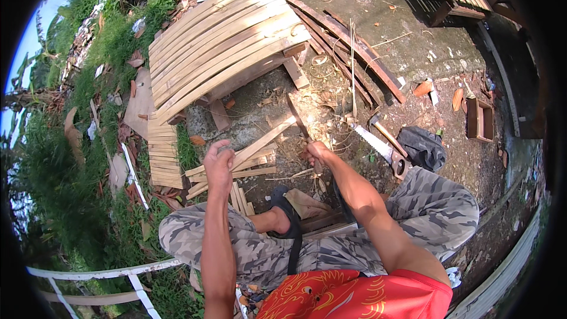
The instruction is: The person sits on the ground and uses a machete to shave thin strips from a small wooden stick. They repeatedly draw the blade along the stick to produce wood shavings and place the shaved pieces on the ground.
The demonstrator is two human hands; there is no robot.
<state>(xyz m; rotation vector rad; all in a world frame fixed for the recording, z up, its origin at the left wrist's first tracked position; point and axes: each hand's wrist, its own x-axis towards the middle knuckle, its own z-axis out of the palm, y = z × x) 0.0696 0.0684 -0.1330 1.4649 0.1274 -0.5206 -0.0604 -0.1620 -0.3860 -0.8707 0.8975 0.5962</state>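
My right hand [317,152] is wrapped round the handle of a long dark-bladed knife [299,118], its blade pointing away from me and up to the left. Beside the blade lies the far end of a pale bamboo slat [266,140]. From there the slat slants down toward my left hand [219,162], whose fingers are curled closed. It passes behind that hand, and I cannot tell whether the fingers grip it. More cut slats [254,172] lie crosswise under it, close to my bare foot in a dark sandal [286,210].
A slatted bamboo bench [227,41] stands ahead on the left. To the right lie a handsaw [376,145], a hammer [388,136], a black bag [423,148] and a small wooden box [479,119]. Long dark planks [354,47] lie beyond the shavings; grass borders the left.
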